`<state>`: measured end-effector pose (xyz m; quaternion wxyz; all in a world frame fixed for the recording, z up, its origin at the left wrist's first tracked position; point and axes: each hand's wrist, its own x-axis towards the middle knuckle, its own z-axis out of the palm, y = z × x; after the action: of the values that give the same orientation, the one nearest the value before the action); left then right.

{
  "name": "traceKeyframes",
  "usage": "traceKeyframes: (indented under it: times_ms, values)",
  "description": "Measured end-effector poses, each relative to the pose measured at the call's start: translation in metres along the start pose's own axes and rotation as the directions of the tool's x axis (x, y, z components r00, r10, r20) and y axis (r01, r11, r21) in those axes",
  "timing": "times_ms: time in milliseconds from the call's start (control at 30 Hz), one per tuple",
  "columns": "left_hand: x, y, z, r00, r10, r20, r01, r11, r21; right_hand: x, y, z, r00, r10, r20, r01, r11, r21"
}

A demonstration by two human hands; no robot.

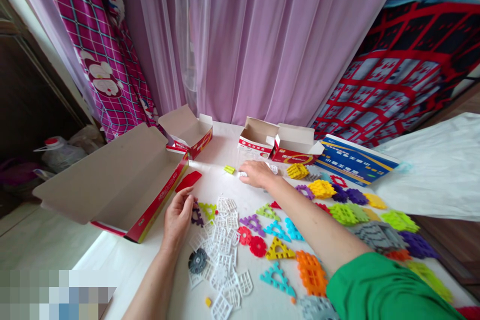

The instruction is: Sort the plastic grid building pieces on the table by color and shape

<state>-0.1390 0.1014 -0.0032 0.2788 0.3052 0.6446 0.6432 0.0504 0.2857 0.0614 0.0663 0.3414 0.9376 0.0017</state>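
Note:
My right hand [255, 174] reaches to the back middle of the table, fingers bent down around a small white plastic piece [243, 174] that shows at the fingertips. Just left of it lies a small yellow-green piece [229, 169]. My left hand [179, 214] is loosely closed near the big box, thumb against the curled fingers; whether anything is inside is hidden. Beside its fingertips are a purple triangular piece [197, 215] and a flat red piece [188, 180]. White window-shaped pieces [224, 245] lie in a loose pile between my forearms, with a dark grey wheel [197, 261] on them.
A large open red box [153, 205] stands at left, smaller open boxes [200, 142] [257, 147] [296, 155] at the back. A blue box [356, 162] leans at right. Stacked yellow [321, 189], grey [378, 237] and orange pieces [311, 272] spread under and beyond my right forearm.

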Motion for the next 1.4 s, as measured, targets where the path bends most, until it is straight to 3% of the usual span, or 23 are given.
traceKeyframes:
  times_ms: [100,200,400,700,867,1067,1267,1400]
  values:
    - [0.0,-0.001,0.0,1.0,0.014,-0.006,-0.014,1.0,-0.003,-0.015,-0.02,0.006,0.978,-0.208,0.009,0.205,0.968,0.145]
    - [0.0,-0.002,0.0,1.0,0.019,-0.008,-0.019,1.0,-0.005,-0.028,-0.039,0.012,0.953,-0.3,0.038,0.289,0.94,0.18]
    - [0.001,-0.002,0.001,1.0,0.001,0.0,-0.001,1.0,-0.021,-0.034,-0.053,0.016,0.975,-0.218,0.051,0.214,0.974,0.08]
    - [0.001,-0.001,0.001,1.0,-0.016,0.005,0.016,1.0,-0.022,-0.034,-0.025,0.014,0.997,-0.004,0.078,-0.013,0.976,0.219]
    - [0.0,-0.001,0.0,1.0,-0.026,0.012,0.026,0.999,-0.029,-0.037,-0.017,0.014,0.999,0.016,0.052,-0.027,0.975,0.222]
    - [0.001,-0.001,0.0,1.0,-0.01,0.011,0.01,0.999,-0.03,-0.041,-0.026,0.019,0.997,0.028,0.071,-0.039,0.988,0.148]
    - [0.0,0.0,0.0,1.0,-0.019,0.006,0.019,1.0,-0.025,-0.038,-0.024,0.027,0.986,0.134,0.096,-0.155,0.949,0.275]
    - [0.001,-0.002,0.0,1.0,-0.013,-0.006,0.013,0.999,-0.04,-0.035,-0.02,0.029,0.984,0.133,0.122,-0.166,0.932,0.323]
